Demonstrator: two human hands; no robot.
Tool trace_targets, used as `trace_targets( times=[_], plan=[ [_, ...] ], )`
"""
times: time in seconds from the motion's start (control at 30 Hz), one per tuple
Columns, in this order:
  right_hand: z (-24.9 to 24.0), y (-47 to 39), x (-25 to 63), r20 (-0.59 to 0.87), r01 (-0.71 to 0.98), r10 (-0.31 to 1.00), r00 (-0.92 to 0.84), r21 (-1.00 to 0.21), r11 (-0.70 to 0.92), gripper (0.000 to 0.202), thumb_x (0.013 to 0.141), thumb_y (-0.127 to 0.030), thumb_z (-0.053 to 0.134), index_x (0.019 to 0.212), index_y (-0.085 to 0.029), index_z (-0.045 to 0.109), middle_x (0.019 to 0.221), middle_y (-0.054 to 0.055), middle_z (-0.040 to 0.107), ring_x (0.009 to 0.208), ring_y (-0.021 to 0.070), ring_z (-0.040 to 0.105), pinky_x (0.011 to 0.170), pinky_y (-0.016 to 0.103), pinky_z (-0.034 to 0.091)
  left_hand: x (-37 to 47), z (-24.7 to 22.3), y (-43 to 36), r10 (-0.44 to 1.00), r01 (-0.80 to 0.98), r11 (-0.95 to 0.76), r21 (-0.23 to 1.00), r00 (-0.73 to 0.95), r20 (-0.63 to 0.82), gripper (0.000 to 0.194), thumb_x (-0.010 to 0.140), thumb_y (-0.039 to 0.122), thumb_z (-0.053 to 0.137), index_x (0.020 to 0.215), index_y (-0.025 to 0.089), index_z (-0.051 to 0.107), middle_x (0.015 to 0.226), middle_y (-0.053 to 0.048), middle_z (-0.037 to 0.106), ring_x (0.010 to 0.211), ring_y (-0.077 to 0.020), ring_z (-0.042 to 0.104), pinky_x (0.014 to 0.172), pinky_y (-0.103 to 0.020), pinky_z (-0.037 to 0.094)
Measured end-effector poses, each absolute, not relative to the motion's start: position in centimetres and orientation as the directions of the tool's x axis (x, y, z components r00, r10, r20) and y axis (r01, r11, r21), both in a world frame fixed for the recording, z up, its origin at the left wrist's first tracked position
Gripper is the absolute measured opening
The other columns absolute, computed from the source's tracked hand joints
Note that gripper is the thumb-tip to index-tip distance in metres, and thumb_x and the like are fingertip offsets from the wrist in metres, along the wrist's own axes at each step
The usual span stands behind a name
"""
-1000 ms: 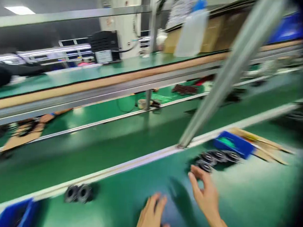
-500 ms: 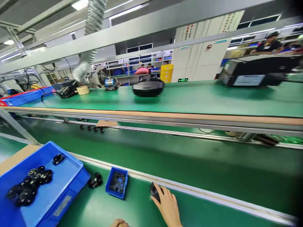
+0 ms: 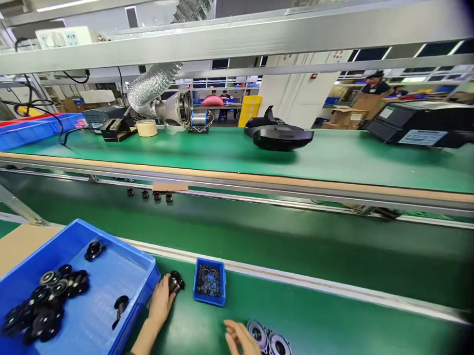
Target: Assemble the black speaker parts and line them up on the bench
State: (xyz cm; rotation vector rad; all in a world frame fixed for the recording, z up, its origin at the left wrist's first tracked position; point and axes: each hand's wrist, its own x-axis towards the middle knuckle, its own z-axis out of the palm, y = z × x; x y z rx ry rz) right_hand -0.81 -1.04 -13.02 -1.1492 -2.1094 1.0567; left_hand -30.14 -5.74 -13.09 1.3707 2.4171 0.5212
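Gripping a black part [image 3: 176, 282], the left hand [image 3: 160, 301] closes; the right hand [image 3: 243, 343] rests open beside two speakers [image 3: 270, 342].

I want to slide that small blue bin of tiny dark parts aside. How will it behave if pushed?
The small blue bin probably slides easily on the smooth green mat. It sits low, so tipping seems unlikely. Being open-topped, its loose parts may jump out if shoved.

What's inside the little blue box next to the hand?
The little blue box holds a heap of tiny dark parts, too small to identify. Whatever lies beneath the heap, and the box's floor, is covered.
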Motion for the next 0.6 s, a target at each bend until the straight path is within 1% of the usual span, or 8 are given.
trace_targets(
  times=[0.07, 0.17, 0.23, 0.33, 0.43, 0.5, 0.53, 0.6],
  plan=[
    [-12.9, -2.2, -5.5, -0.05, 0.408, 0.852, -0.521, -0.891, 0.197, 0.036, 0.09, -0.034, 0.041, 0.113, -0.021, 0.064, 0.096, 0.01, 0.07, 0.086, 0.0231, 0.068, 0.079, 0.032, 0.054, -29.7, -13.8, -7.1, 0.897, 0.718, 0.414, 0.56, -0.425, -0.118, 0.052, 0.075, 0.008, 0.049, 0.127, 0.017, 0.045, 0.112, -0.009, 0.064, 0.107, -0.0211, 0.059, 0.094, -0.031, 0.045],
    [-13.5, -3.3, -11.7, -0.191, 0.478, 0.837, -0.513, -0.873, 0.094, 0.052, 0.083, -0.026, 0.046, 0.132, -0.01, 0.048, 0.123, 0.018, 0.061, 0.112, 0.027, 0.06, 0.099, 0.037, 0.046, -28.6, -15.0, -9.7, 0.933, 0.615, 0.317, 0.722, -0.339, -0.121, 0.05, 0.076, 0.011, 0.05, 0.124, 0.02, 0.048, 0.106, -0.007, 0.067, 0.101, -0.0214, 0.063, 0.091, -0.032, 0.048],
    [-13.9, -4.0, -14.3, -0.259, 0.522, 0.821, -0.508, -0.851, 0.054, 0.061, 0.08, -0.023, 0.048, 0.137, -0.005, 0.04, 0.134, 0.021, 0.053, 0.124, 0.0278, 0.052, 0.106, 0.037, 0.04, -28.0, -16.1, -11.0, 0.954, 0.578, 0.23, 0.783, -0.292, -0.065, 0.043, 0.082, 0.019, 0.047, 0.125, 0.022, 0.051, 0.113, -0.009, 0.066, 0.106, -0.0225, 0.061, 0.094, -0.035, 0.048],
    [-14.3, -5.1, -15.3, -0.3, 0.54, 0.819, -0.489, -0.842, 0.014, 0.061, 0.081, -0.023, 0.045, 0.138, -0.001, 0.037, 0.137, 0.022, 0.05, 0.129, 0.026, 0.048, 0.109, 0.034, 0.036, -27.6, -17.6, -12.2, 0.97, 0.584, 0.141, 0.799, -0.241, 0.005, 0.042, 0.09, 0.029, 0.04, 0.129, 0.023, 0.053, 0.124, -0.01, 0.062, 0.114, -0.0236, 0.057, 0.1, -0.038, 0.046],
    [-14.5, -6.3, -12.9, -0.286, 0.533, 0.868, -0.405, -0.845, -0.03, 0.06, 0.083, -0.03, 0.045, 0.137, -0.005, 0.039, 0.141, 0.022, 0.047, 0.131, 0.0264, 0.046, 0.11, 0.034, 0.035, -27.5, -18.0, -12.4, 0.963, 0.648, 0.178, 0.741, -0.27, 0.005, 0.044, 0.093, 0.029, 0.035, 0.131, 0.021, 0.053, 0.118, -0.011, 0.064, 0.109, -0.0252, 0.059, 0.097, -0.041, 0.047],
    [-14.6, -6.8, -9.9, -0.244, 0.47, 0.923, -0.297, -0.879, -0.081, 0.052, 0.082, -0.039, 0.049, 0.126, -0.012, 0.051, 0.133, 0.019, 0.055, 0.125, 0.0283, 0.051, 0.104, 0.036, 0.041, -27.6, -17.1, -11.8, 0.954, 0.719, 0.205, 0.664, -0.298, 0.028, 0.044, 0.092, 0.025, 0.035, 0.132, 0.021, 0.053, 0.116, -0.01, 0.064, 0.108, -0.0263, 0.057, 0.097, -0.043, 0.047],
    [-14.5, -7.0, -8.3, -0.249, 0.419, 0.941, -0.231, -0.898, -0.134, 0.046, 0.081, -0.046, 0.051, 0.116, -0.016, 0.057, 0.12, 0.016, 0.064, 0.114, 0.0284, 0.06, 0.095, 0.036, 0.048, -27.5, -16.3, -11.2, 0.955, 0.763, 0.201, 0.614, -0.293, 0.052, 0.044, 0.091, 0.022, 0.036, 0.132, 0.021, 0.053, 0.118, -0.009, 0.063, 0.11, -0.027, 0.056, 0.098, -0.044, 0.045],
    [-13.9, -7.2, -5.2, -0.348, 0.288, 0.93, -0.117, -0.908, -0.304, 0.044, 0.08, -0.06, 0.049, 0.096, -0.021, 0.061, 0.074, 0.007, 0.07, 0.07, 0.0238, 0.068, 0.063, 0.033, 0.053, -27.1, -14.3, -9.2, 0.97, 0.846, 0.156, 0.51, -0.23, 0.084, 0.044, 0.089, 0.017, 0.041, 0.131, 0.023, 0.054, 0.121, -0.009, 0.062, 0.112, -0.028, 0.053, 0.099, -0.044, 0.043]
  ],
)
